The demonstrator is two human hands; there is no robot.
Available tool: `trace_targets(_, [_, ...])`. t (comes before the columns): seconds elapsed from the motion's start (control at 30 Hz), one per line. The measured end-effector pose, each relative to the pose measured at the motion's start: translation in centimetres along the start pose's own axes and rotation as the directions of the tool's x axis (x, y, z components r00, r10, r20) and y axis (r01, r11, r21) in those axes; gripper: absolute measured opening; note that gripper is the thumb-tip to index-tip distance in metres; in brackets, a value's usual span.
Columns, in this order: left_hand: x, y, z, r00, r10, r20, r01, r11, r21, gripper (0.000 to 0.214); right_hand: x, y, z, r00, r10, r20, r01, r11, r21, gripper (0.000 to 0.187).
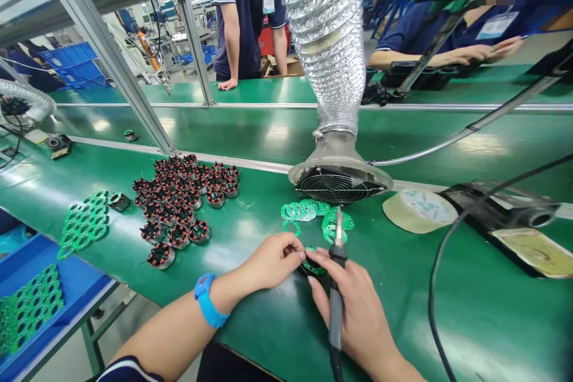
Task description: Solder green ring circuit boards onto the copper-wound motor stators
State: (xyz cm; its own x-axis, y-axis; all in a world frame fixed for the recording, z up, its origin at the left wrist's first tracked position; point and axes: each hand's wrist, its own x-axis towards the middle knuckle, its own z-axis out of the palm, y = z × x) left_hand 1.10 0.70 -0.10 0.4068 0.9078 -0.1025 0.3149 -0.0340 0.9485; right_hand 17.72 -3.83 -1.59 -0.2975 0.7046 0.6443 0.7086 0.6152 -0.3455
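Observation:
My left hand (273, 261) is closed in a pinch on a small round motor stator with a green ring board (312, 266) on top, resting on the green table. My right hand (358, 310) also touches that part with its fingertips and holds a soldering iron (335, 286) laid across the palm, tip pointing up and away. Loose green ring boards (308, 212) lie just beyond the hands. A cluster of several black and copper stators (179, 203) sits to the left. A blue band is on my left wrist.
A fume extractor fan with silver duct (335, 182) stands behind the rings. A tape roll (418, 209) and soldering station (501, 215) lie at right, cables crossing. A panel of green boards (85, 224) lies at left. Other people work across the conveyor.

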Motion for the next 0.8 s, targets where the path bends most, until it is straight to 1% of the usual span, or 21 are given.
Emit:
trace_targets(0.13, [0.1,-0.1,0.1,0.999,-0.015,-0.039,0.016,1.000,0.026,0.008,-0.2,0.1,-0.2,0.999,0.039,-0.007,-0.038,0.997,0.065,0.033])
trace_targets(0.23, [0.3,0.0,0.2,0.998,0.002,-0.067,0.003,0.997,0.075,0.009,-0.4,0.4,-0.4,0.994,0.101,-0.036,-0.097,0.990,0.103,0.035])
trace_targets(0.33, [0.4,0.2,0.1,0.996,0.008,-0.091,0.003,0.992,0.124,0.010,-0.7,0.8,-0.9,0.979,0.191,-0.064,-0.178,0.969,0.171,0.036])
trace_targets(0.5, [0.4,0.3,0.0,0.993,-0.015,-0.117,0.038,0.981,0.190,0.011,-1.3,1.0,-2.1,0.940,0.322,-0.116,-0.282,0.920,0.272,0.022])
trace_targets(0.57, [0.4,0.3,0.0,0.993,-0.021,-0.117,0.044,0.979,0.201,0.011,-1.4,1.0,-2.4,0.935,0.334,-0.118,-0.286,0.909,0.302,0.021])
trace_targets(0.7, [0.4,0.3,0.0,0.993,-0.020,-0.120,0.046,0.974,0.221,0.011,-1.7,1.0,-2.6,0.948,0.306,-0.088,-0.261,0.906,0.332,0.020])
trace_targets(0.8, [0.3,0.5,0.0,0.992,-0.014,-0.123,0.043,0.970,0.238,0.011,-1.9,1.2,-2.4,0.939,0.331,-0.094,-0.278,0.892,0.357,0.019])
